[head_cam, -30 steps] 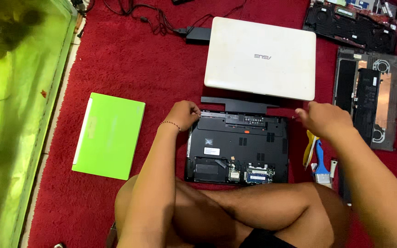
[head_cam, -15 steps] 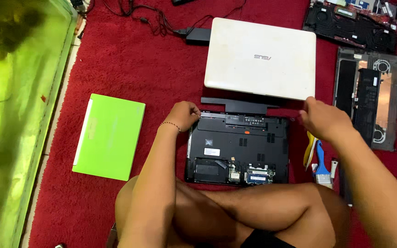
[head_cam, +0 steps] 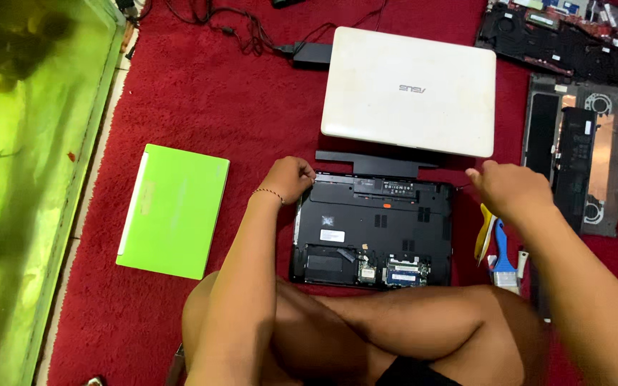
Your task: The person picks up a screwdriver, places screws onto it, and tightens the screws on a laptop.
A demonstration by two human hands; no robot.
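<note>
At the far left a green laptop (head_cam: 173,211) lies shut on the red carpet (head_cam: 237,100), well apart from the work. The left hand (head_cam: 291,179) is curled at the top-left corner of the upturned black laptop (head_cam: 373,232), fingers folded onto its edge just beside the loose black battery (head_cam: 377,163) above. The black laptop sits in front of the crossed legs, its bottom panel open over the memory slots. The right hand (head_cam: 506,189) hovers near the top-right corner, blurred, so I cannot tell whether it grips anything. To work the battery latches well, both corners should probably be pressed evenly, base held flat. Behind lies a closed white laptop (head_cam: 409,89); right of the hand, a blue-handled brush (head_cam: 503,261) and yellow pry tool (head_cam: 483,236).
</note>
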